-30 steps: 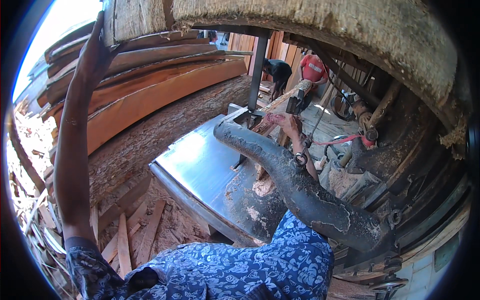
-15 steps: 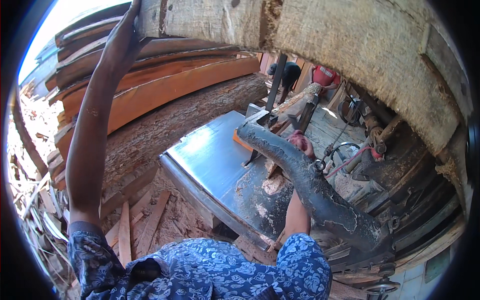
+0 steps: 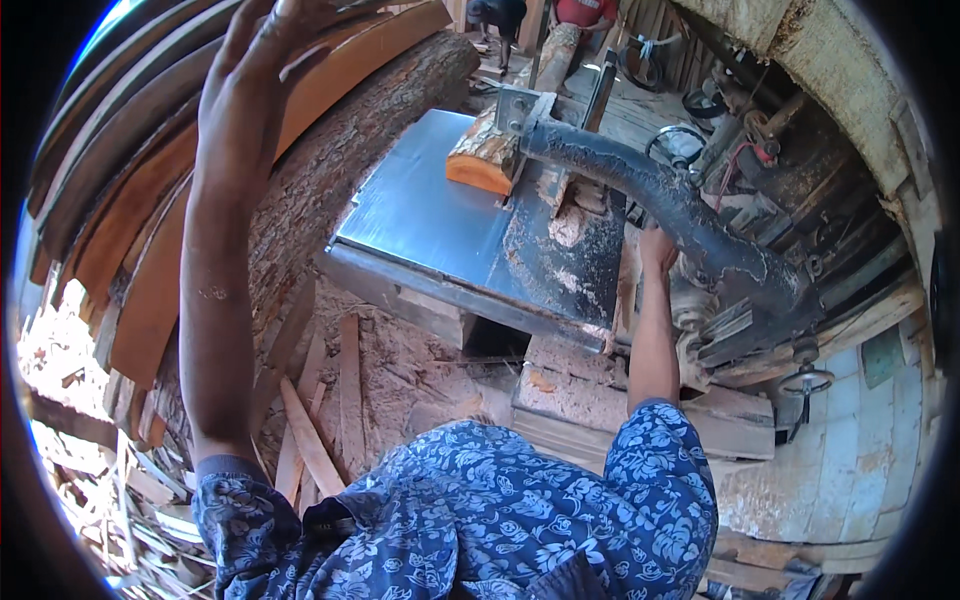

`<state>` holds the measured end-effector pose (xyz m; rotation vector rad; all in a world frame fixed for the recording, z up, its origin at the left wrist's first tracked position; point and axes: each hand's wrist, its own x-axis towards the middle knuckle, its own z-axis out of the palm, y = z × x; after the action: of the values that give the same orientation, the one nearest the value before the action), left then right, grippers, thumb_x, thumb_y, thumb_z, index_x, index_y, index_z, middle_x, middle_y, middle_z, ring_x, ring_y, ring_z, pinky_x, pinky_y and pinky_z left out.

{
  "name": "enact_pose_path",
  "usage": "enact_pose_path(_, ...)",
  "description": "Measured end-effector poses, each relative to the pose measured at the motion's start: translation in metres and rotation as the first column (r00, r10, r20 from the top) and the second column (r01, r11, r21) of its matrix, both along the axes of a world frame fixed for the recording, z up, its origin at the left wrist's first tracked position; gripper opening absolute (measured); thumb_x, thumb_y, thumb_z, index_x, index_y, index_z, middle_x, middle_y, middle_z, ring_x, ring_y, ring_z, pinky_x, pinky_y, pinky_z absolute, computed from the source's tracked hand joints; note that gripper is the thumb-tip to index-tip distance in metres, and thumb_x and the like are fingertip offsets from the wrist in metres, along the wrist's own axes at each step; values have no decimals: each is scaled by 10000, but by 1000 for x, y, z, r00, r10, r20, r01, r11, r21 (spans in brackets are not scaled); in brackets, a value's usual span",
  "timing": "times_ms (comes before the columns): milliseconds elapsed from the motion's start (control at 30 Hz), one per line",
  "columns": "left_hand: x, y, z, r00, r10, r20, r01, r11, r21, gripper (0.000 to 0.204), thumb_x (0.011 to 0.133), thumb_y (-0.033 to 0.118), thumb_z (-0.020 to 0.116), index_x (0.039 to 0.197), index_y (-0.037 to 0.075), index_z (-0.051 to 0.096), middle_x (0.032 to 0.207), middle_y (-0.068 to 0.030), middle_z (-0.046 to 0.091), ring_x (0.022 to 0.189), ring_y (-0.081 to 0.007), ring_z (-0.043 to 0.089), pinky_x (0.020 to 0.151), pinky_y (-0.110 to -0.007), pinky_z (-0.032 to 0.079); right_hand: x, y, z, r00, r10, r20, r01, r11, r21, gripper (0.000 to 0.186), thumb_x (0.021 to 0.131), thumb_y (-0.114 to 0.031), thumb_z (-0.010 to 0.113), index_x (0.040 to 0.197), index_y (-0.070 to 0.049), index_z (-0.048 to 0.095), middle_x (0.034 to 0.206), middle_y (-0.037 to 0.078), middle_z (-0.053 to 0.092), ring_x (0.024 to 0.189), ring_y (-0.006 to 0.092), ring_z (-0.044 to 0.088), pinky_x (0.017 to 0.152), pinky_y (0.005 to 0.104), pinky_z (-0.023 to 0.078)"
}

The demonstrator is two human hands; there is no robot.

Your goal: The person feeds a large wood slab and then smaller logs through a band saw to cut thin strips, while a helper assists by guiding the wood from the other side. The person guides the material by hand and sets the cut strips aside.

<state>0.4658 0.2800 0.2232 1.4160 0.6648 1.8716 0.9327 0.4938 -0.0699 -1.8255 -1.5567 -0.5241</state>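
My left hand (image 3: 285,35) is raised at the upper left with fingers apart, near the stacked boards; its fingertips are partly cut off by the view's edge. My right hand (image 3: 657,248) is closed in a fist beside the right edge of the metal saw table (image 3: 420,215), under the thick black curved arm (image 3: 640,185). What it grips, if anything, is hidden. On the table lies a bark-covered log (image 3: 490,145) with an orange sawn end, next to the arm's metal bracket (image 3: 517,108). Sawdust covers the table's right part.
Sawn boards (image 3: 150,290) are stacked at the left beside a long bark-covered log (image 3: 345,170). Offcuts (image 3: 310,435) and sawdust lie on the ground. Handwheels (image 3: 806,380) stand at the right. A wooden beam (image 3: 850,90) curves overhead. Two other people are at the far end.
The view has tilted downward. My left hand has come away from the overhead beam. My right hand has moved from behind the black arm to the table's right side, nearer me.
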Motion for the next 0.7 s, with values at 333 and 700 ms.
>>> enact_pose_path(333,-94,-201,-328,961,-277,-9,148,539,-829,591,907,435,487,1367,89,356,1232,-124,537,1128,-229,514,947,-380,376,-160,-396,-271,895,122,-428,-437,424,-793,335,752,-263,595,976,-15,618,1007,241,600,978,409,551,862,467,442)
enact_pose_path(700,-194,-454,-614,893,-439,98,-151,-497,-854,544,857,401,582,1275,70,473,990,-97,635,871,-205,617,690,-357,468,-226,-652,-348,808,-237,-539,-548,29,-836,412,774,-369,559,986,-30,655,1008,228,623,946,327,613,815,407,469)
